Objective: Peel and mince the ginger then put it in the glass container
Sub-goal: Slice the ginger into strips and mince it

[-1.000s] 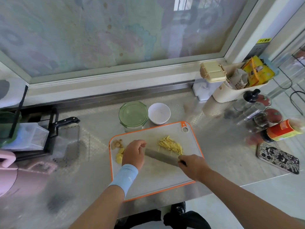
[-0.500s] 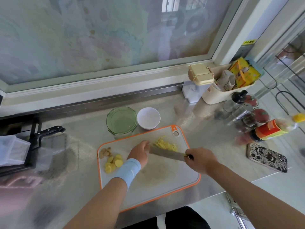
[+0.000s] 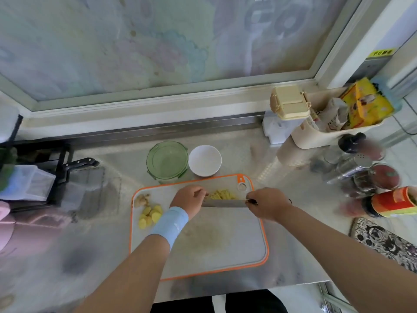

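Note:
A pile of yellow ginger strips [image 3: 222, 194] lies near the far edge of the orange-rimmed cutting board [image 3: 225, 245]. My right hand [image 3: 268, 205] grips the handle of a cleaver [image 3: 224, 203], whose blade lies level just in front of the strips. My left hand [image 3: 189, 199], with a light blue wristband, rests its curled fingers at the strips' left side against the blade. Peeled ginger slices [image 3: 150, 215] and a knobby unpeeled piece [image 3: 141, 199] sit at the board's left. The green glass container [image 3: 167, 160] stands behind the board.
A white bowl [image 3: 205, 160] stands beside the container. Spice jars [image 3: 370, 175], a red-labelled bottle [image 3: 392, 205] and a patterned phone [image 3: 388, 243] crowd the right. A beige caddy [image 3: 320, 136] stands at the back right. A black-handled knife and rack [image 3: 74, 166] sit at the left.
The cleaver has swung from a diagonal to level and moved up against the ginger strips. My left hand has shifted right, off the slices and onto the strips.

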The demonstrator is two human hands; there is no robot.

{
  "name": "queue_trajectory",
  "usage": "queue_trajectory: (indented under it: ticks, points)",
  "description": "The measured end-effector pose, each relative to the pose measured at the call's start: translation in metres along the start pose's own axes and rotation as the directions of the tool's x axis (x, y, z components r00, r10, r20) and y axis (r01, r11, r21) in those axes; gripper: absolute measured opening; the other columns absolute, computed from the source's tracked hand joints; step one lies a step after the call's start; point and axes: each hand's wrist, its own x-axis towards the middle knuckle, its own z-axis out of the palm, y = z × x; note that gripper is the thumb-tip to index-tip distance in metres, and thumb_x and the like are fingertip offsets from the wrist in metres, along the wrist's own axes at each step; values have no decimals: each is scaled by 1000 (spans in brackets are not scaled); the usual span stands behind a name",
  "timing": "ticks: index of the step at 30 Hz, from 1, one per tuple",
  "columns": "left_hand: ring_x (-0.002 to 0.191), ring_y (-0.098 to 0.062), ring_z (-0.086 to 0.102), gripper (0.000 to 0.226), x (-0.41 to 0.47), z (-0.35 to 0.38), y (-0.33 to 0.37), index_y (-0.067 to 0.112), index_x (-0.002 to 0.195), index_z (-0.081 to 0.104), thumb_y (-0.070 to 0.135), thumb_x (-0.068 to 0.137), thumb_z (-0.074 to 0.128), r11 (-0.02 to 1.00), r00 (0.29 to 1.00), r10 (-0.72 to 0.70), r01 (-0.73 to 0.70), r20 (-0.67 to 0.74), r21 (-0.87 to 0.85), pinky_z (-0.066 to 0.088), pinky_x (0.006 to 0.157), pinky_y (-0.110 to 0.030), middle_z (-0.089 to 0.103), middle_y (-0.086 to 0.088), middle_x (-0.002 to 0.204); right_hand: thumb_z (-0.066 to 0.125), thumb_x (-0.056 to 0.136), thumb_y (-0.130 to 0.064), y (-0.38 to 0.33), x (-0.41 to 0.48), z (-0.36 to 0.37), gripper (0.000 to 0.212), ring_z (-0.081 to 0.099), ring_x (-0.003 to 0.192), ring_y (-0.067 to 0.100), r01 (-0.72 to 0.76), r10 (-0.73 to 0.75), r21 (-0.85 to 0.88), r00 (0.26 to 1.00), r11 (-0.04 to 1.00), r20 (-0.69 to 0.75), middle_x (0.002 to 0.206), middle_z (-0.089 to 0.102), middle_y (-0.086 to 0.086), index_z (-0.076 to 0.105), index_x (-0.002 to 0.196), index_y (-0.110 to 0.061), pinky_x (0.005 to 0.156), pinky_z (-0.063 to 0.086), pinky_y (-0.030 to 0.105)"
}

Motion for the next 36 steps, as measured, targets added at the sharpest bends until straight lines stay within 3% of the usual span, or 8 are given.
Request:
queue_trajectory:
  ticks: [3, 6, 11, 13, 16, 23, 30, 36]
  points:
    - [96, -11, 59, 24, -7, -6, -2, 29, 100, 73, 26, 96, 49, 999, 999, 33, -31, -38, 43, 47, 84, -28, 65, 13, 99, 42, 93, -41, -4, 1, -5, 24, 61, 78, 21, 30, -30, 27, 1000, 999, 8, 82, 66, -4, 59, 89, -25, 62, 43, 29]
    - [95, -8, 58, 23, -17, -13, -12, 28, 103, 72, 21, 96, 51, 998, 977, 39, -48, -211, -36, 46, 88, -28, 66, 12, 103, 45, 91, -40, -20, -5, -9, 18, 59, 78, 23, 46, -45, 98, 999, 994, -13, 81, 63, -4, 54, 87, -25, 64, 44, 31]
    - [97, -14, 60, 23, -46, -38, -46, 21, 105, 71, 17, 98, 49, 983, 868, -116, 31, -483, -182, 44, 88, -27, 65, 5, 103, 46, 90, -40, -64, -4, -6, 13, 56, 71, 23, 45, -40, 267, 999, 963, -22, 75, 58, -6, 43, 90, -26, 65, 46, 35]
    - [98, -19, 60, 23, -56, -51, -68, 19, 106, 69, 19, 99, 47, 968, 823, -215, 110, -526, -224, 43, 87, -28, 64, 0, 105, 44, 91, -40, -82, -2, -2, 13, 56, 70, 24, 57, -47, 308, 998, 950, -37, 74, 58, -4, 41, 91, -27, 62, 44, 36]
    - [103, -26, 59, 24, -69, -67, -101, 20, 110, 68, 20, 99, 47, 957, 845, -281, 213, -455, -195, 42, 88, -30, 63, -5, 110, 44, 94, -37, -107, -4, 8, 10, 55, 69, 23, 45, -18, 360, 997, 932, -77, 75, 58, -4, 42, 92, -27, 62, 43, 35]
    - [106, -24, 59, 34, -77, -83, -135, 25, 116, 67, 9, 89, 53, 986, 935, -164, 147, -315, -78, 48, 93, -37, 60, -3, 110, 51, 97, -29, -143, -14, 38, 5, 51, 81, 16, 78, -19, 346, 985, 935, -171, 90, 52, -12, 48, 94, -28, 71, 45, 32]
    - [130, -24, 41, 45, -62, -71, -120, 25, 132, 56, 15, 88, 55, 990, 969, 88, -60, -231, 125, 41, 103, -35, 50, -2, 135, 60, 90, -16, -126, -6, 42, 10, 53, 92, 23, 45, 7, 212, 971, 976, -237, 96, 58, -4, 57, 97, -23, 78, 44, 37]
    - [126, -23, 43, 45, -42, -52, -92, 24, 135, 52, 18, 90, 53, 909, 959, 282, -265, -7, 323, 36, 105, -32, 50, 1, 133, 63, 87, -13, -101, 5, 28, 12, 55, 89, 28, 45, -10, 126, 964, 991, -265, 92, 60, -1, 61, 97, -21, 74, 44, 38]
